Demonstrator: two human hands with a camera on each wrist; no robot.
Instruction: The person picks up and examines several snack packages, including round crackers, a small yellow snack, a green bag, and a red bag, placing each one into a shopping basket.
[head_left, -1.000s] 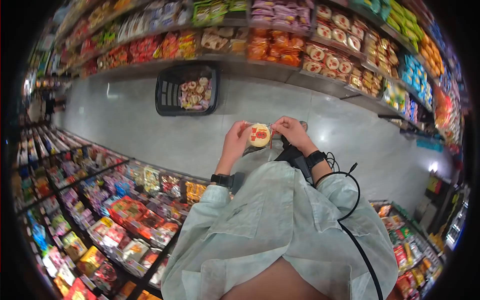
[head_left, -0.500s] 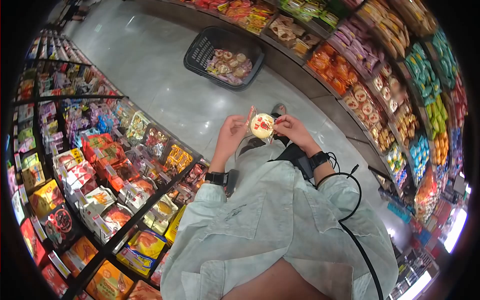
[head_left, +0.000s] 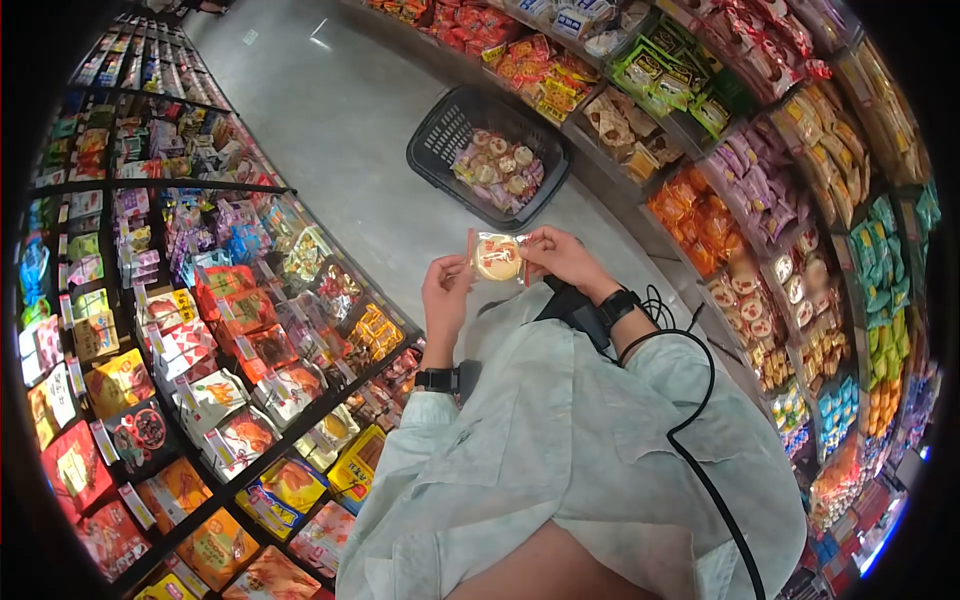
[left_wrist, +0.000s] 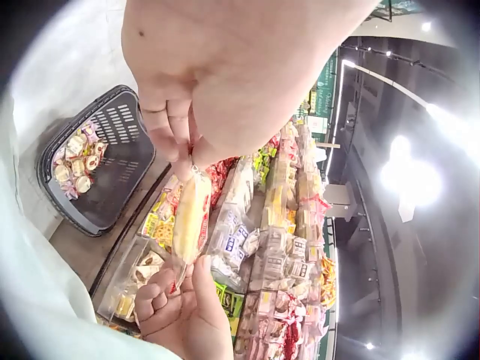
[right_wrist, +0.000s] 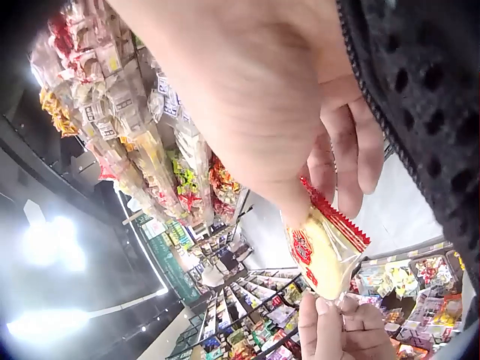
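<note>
Between my two hands is a round, pale yellow pastry [head_left: 498, 257] in a clear wrapper with red print and a red crimped end. My left hand [head_left: 446, 295] pinches the left end of the wrapper between thumb and fingers. On the opposite end, my right hand [head_left: 566, 260] grips the wrapper, its thumb over the printed face in the right wrist view. Seen from the left wrist, the pastry [left_wrist: 193, 217] appears nearly edge-on. A dark shopping basket [head_left: 430, 150] stands on the floor just beyond my hands, with several small wrapped pastries [head_left: 497, 168] inside.
Tiered shelves of bagged snacks [head_left: 745, 195] curve along the far and right sides. To the left, a slanted rack of colourful packets [head_left: 230, 310] reaches close to my left arm. Grey floor [head_left: 320, 130] runs between them. A black cable [head_left: 690, 445] hangs over my right side.
The head view has turned, so the basket appears farther right and the left rack fills more of it. Both hands still hold the wrapped pastry, now held slightly higher and farther left in view.
</note>
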